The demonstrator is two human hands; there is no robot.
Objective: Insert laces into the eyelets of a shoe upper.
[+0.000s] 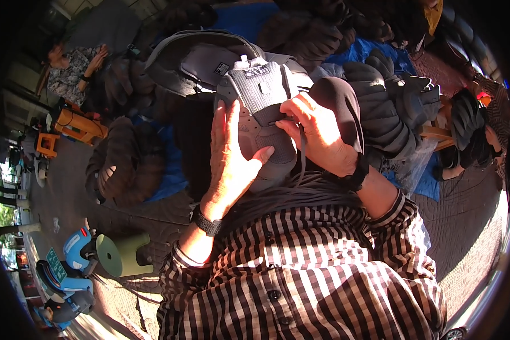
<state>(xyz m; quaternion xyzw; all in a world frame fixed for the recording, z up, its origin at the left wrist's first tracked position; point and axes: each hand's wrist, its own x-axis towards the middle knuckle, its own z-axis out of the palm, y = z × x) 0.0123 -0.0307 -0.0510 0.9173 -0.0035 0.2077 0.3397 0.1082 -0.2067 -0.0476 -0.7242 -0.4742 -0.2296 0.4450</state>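
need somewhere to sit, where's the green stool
In the head view the green stool lies tipped on the pavement at lower left, beside a blue scooter, left of the person's striped sleeve.

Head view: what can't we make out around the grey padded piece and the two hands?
- Grey padded piece: its lower face is covered by the left hand and right hand.
- Left fingertips: hidden behind the piece's edge.
- Dark stacked pieces: in shadow, their make is unclear.
- Seated person at upper left: too small and bent by the fisheye rim.
- Right edge: cut off by the black lens border.
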